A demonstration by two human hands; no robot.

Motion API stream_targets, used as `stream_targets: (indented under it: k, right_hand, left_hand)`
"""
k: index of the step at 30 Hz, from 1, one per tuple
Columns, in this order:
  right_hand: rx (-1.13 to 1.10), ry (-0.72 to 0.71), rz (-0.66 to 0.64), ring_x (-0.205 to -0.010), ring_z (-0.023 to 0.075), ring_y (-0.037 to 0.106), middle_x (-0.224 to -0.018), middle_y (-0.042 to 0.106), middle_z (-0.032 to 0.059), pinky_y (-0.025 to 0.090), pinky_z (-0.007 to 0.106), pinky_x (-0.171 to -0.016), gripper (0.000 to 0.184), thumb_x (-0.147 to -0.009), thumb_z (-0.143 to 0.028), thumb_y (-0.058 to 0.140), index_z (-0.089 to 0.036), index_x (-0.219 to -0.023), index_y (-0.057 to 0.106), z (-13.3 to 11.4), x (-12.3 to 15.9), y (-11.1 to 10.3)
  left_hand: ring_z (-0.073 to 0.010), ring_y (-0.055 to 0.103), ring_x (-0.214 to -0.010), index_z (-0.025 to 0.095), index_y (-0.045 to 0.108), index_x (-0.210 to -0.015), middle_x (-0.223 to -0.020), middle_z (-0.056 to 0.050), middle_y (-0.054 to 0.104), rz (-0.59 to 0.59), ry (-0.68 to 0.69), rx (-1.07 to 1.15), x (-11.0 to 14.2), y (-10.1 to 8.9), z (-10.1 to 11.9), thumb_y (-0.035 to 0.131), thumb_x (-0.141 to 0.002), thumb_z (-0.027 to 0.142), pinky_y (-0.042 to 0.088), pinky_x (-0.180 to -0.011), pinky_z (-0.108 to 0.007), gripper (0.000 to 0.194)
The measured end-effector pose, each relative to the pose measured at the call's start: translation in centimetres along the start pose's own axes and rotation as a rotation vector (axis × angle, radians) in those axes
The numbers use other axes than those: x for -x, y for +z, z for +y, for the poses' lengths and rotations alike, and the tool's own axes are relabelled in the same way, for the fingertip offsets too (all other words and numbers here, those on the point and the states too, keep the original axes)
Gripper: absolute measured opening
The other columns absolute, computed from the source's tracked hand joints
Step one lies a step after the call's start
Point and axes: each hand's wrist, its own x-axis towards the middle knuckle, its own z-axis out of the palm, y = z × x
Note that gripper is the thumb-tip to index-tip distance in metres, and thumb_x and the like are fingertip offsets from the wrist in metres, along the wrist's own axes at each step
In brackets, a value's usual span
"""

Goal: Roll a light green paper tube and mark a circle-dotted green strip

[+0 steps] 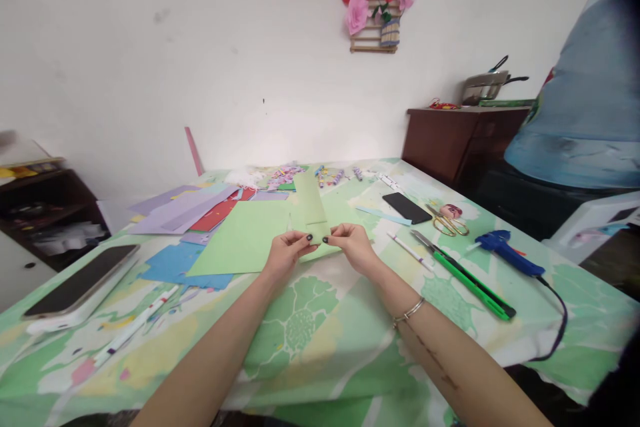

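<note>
A narrow strip of light green paper (310, 199) runs away from me over the table, with a crease across it near its close end. My left hand (289, 250) pinches the left side of that near end between thumb and fingers. On the opposite side, my right hand (353, 245) pinches the same end, thumb toward the middle. Under and beside the strip lies a larger light green sheet (243, 240). A slim pointed white item (289, 223) shows just beyond my left hand; its kind is unclear.
Blue paper (175, 265), red paper (215, 213) and purple sheets (183, 210) lie left, near a phone (83, 280) on a white box. To the right are a green utility knife (465, 277), gold scissors (447, 221), a black phone (407, 207), a marker (410, 250) and a corded blue glue gun (507, 253).
</note>
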Motion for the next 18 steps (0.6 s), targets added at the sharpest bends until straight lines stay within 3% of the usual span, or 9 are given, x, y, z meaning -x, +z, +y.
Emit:
stream_targets:
  k: [7, 12, 18]
  right_hand:
    - [0.031, -0.024, -0.010, -0.062, 0.0135, 0.058, -0.064, 0.065, 0.0013, 0.046, 0.030, -0.068, 0.028, -0.043, -0.030, 0.082, -0.016, -0.054, 0.061, 0.15, -0.05, -0.16]
    - [0.010, 0.062, -0.057, -0.060, 0.0164, 0.062, -0.061, 0.067, 0.0036, 0.050, 0.032, -0.066, 0.029, -0.048, -0.035, 0.081, -0.016, -0.066, 0.069, -0.12, 0.15, -0.27]
    - [0.030, 0.023, -0.081, -0.062, 0.0162, 0.062, -0.062, 0.069, 0.0054, 0.049, 0.032, -0.071, 0.022, -0.051, -0.031, 0.080, -0.014, -0.062, 0.071, -0.27, 0.25, -0.30]
  left_hand:
    - [-0.0204, 0.068, -0.072, 0.010, 0.069, -0.068, -0.071, -0.006, 0.069, 0.038, -0.010, 0.042, -0.27, -0.17, -0.18, 0.083, -0.051, 0.027, 0.053, -0.083, -0.036, 0.028]
    - [-0.0194, 0.067, -0.071, 0.010, 0.070, -0.067, -0.070, -0.007, 0.070, 0.052, -0.007, 0.040, -0.49, -0.38, -0.45, 0.083, -0.050, 0.025, 0.052, -0.085, -0.037, 0.026]
    - [-0.0192, 0.066, -0.074, 0.011, 0.071, -0.066, -0.073, -0.007, 0.070, 0.059, -0.002, 0.027, -0.32, -0.19, -0.20, 0.084, -0.048, 0.025, 0.051, -0.085, -0.036, 0.026]
